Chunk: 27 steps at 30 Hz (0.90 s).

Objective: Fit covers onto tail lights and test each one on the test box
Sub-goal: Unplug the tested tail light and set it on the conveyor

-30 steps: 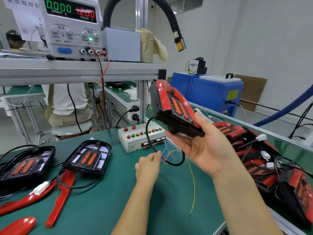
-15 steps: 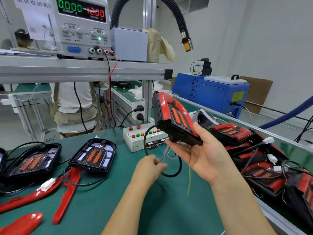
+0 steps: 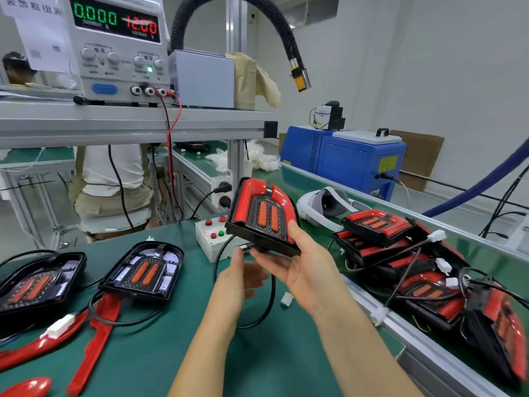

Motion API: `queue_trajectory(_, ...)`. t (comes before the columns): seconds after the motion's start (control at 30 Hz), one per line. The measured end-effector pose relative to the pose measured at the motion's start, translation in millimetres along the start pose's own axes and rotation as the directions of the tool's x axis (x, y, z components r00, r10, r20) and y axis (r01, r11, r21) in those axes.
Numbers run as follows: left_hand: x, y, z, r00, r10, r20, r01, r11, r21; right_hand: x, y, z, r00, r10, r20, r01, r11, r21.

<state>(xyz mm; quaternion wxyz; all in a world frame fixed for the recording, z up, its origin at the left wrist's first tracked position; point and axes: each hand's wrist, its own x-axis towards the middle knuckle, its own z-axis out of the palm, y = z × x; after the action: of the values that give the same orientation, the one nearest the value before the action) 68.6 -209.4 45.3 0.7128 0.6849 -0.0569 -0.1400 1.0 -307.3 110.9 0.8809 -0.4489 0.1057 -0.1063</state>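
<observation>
Tail light (image 3: 264,216) w/ red cover on, frame centre, gripped by right hand (image 3: 303,270). Left hand (image 3: 240,282) blurred below, grip unclear. Test step; next: plug lead into test box (image 3: 211,239).

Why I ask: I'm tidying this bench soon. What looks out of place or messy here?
The finished tail lights on the right lie heaped on one another with their cables tangled. A white headset rests among them on the belt, unrelated to the parts. Nothing looks broken.
</observation>
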Motion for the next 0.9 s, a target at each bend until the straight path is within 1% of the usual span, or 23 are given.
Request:
queue_trajectory(0.03,-1.8,2.8,0.6,0.996,0.024,0.085,-0.030,0.997,0.068,4.7,-2.0,-1.2,0.999,-0.028,-0.022,0.028,1.000,-0.007)
queue_trajectory(0.07,-2.2,3.0,3.4,0.987,0.018,0.161,-0.049,0.981,0.189,9.4,-6.4,-2.0,0.998,-0.059,-0.036,0.058,0.998,-0.008)
queue_trajectory(0.1,-4.0,2.8,6.8,0.970,-0.030,0.240,-0.049,0.947,0.316,14.0,-13.0,-2.7,0.995,-0.091,-0.045,0.091,0.996,-0.001)
queue_trajectory(0.13,-3.8,2.4,10.3,0.957,-0.033,0.289,-0.104,0.890,0.445,18.4,-21.5,-3.3,0.991,-0.122,-0.051,0.123,0.992,0.012)
queue_trajectory(0.17,-4.7,0.3,13.1,0.945,-0.045,0.325,-0.153,0.816,0.557,22.6,-31.8,-4.3,0.987,-0.151,-0.054,0.153,0.988,0.026)
queue_trajectory(0.23,-0.8,-1.8,19.7,0.944,-0.056,0.326,-0.223,0.621,0.751,30.0,-54.6,-7.2,0.976,-0.208,-0.058,0.211,0.977,0.046)
queue_trajectory(0.3,3.2,3.3,30.3,0.956,0.046,0.291,-0.287,0.376,0.881,37.0,-76.5,-14.4,0.962,-0.259,-0.084,0.263,0.964,0.043)
queue_trajectory(0.33,4.9,4.5,34.6,0.961,0.118,0.252,-0.276,0.308,0.910,40.6,-86.3,-19.9,0.954,-0.282,-0.107,0.287,0.957,0.035)
queue_trajectory(0.37,7.8,5.3,38.3,0.956,0.201,0.213,-0.268,0.303,0.915,43.7,-95.6,-26.9,0.942,-0.305,-0.137,0.311,0.950,0.027)
queue_trajectory(0.43,12.8,2.9,40.2,0.937,0.329,0.116,-0.247,0.389,0.888,50.4,-112.9,-44.2,0.913,-0.348,-0.215,0.359,0.933,0.012)
queue_trajectory(0.47,12.5,0.9,40.3,0.929,0.361,0.084,-0.244,0.425,0.872,53.7,-120.8,-54.7,0.895,-0.365,-0.257,0.379,0.925,0.005)
queue_trajectory(0.5,11.2,-1.9,40.0,0.925,0.373,0.075,-0.247,0.438,0.864,57.0,-127.7,-66.1,0.876,-0.378,-0.300,0.394,0.919,-0.007)
queue_trajectory(0.57,7.8,-7.7,41.4,0.926,0.369,0.081,-0.256,0.457,0.852,62.8,-137.1,-90.7,0.840,-0.383,-0.384,0.397,0.917,-0.046)
queue_trajectory(0.63,3.4,-11.8,42.5,0.932,0.354,0.082,-0.254,0.474,0.843,67.5,-140.2,-114.8,0.814,-0.364,-0.452,0.371,0.926,-0.076)
queue_trajectory(0.77,-3.0,-16.4,43.3,0.934,0.345,0.088,-0.263,0.502,0.824,72.1,-136.5,-147.1,0.786,-0.318,-0.531,0.309,0.945,-0.108)
queue_trajectory(0.83,-5.4,-17.4,43.3,0.939,0.330,0.096,-0.265,0.517,0.814,75.4,-133.8,-153.7,0.762,-0.303,-0.573,0.247,0.953,-0.175)
queue_trajectory(0.9,-8.6,-18.6,41.8,0.942,0.321,0.099,-0.263,0.521,0.812,78.3,-132.2,-158.7,0.718,-0.303,-0.626,0.149,0.946,-0.286)
